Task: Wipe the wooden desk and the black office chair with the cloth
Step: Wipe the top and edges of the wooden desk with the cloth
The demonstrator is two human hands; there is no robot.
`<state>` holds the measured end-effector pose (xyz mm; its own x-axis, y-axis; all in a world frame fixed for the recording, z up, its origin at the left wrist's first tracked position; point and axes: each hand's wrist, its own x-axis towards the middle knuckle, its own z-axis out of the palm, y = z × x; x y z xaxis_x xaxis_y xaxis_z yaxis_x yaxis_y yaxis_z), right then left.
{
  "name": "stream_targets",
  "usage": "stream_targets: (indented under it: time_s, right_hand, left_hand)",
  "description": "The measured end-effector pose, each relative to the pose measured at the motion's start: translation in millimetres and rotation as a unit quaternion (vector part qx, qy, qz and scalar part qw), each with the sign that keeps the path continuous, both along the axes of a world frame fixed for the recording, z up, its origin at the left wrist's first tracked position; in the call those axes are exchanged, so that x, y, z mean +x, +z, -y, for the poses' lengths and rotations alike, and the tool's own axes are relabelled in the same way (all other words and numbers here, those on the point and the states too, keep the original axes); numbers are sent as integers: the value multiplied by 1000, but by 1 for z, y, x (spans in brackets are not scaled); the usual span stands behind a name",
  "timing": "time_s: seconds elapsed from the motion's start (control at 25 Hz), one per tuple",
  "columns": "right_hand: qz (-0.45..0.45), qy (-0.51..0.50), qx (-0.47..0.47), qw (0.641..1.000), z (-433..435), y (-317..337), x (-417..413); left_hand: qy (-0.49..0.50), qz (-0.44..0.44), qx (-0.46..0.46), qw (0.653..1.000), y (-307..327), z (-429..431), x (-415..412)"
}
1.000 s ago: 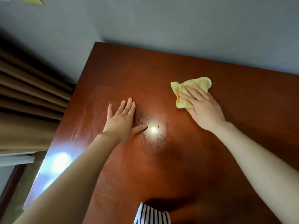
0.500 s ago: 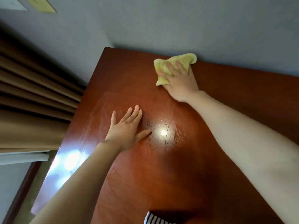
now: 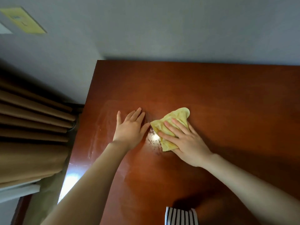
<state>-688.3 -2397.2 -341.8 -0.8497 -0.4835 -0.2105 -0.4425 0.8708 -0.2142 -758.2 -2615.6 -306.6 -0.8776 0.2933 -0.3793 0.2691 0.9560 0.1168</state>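
Fingers of the right hand lie straight and slightly spread, pressing the yellow cloth flat on the wooden desk; they pinch nothing, and the thumb cannot be seen. About half of the cloth sticks out beyond the fingertips toward the wall, its long axis running from the near edge under the palm away and a little to the right. The left hand rests flat just beside it, 4 fingers straight and its thumb tip almost touching the cloth's left corner. So the cloth has the left hand close on 1 side and a broad stretch of desk open on the other. Damp streaks shine around the left hand, so the next stroke probably belongs to the right. The right hand alone can make it. No black office chair is in view.
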Motion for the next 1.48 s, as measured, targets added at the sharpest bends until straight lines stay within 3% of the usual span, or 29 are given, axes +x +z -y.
stream_targets:
  time_s: [0.24, 0.44, 0.76, 0.88, 1.08, 1.28, 1.48]
  right_hand:
    - [18, -199, 36, 979, 53, 1, 48]
    - [20, -325, -4, 946, 155, 2, 133]
    - [-24, -292, -39, 955, 262, 5, 246]
    - [-18, -242, -23, 970, 235, 4, 272]
    - [13, -329, 9, 944, 155, 7, 279]
    - [38, -405, 34, 913, 84, 12, 233]
    - [107, -468, 51, 875, 61, 18, 158]
  left_hand:
    - [-144, 20, 94, 985, 14, 41, 27]
    - [-243, 25, 97, 965, 23, 112, 66]
    - [-316, 50, 75, 944, 22, 148, 104]
    - [-351, 36, 73, 933, 20, 142, 114]
    - [-394, 26, 51, 917, 15, 124, 131]
    - [-399, 34, 12, 916, 12, 103, 128]
    - [-340, 35, 36, 939, 16, 114, 126]
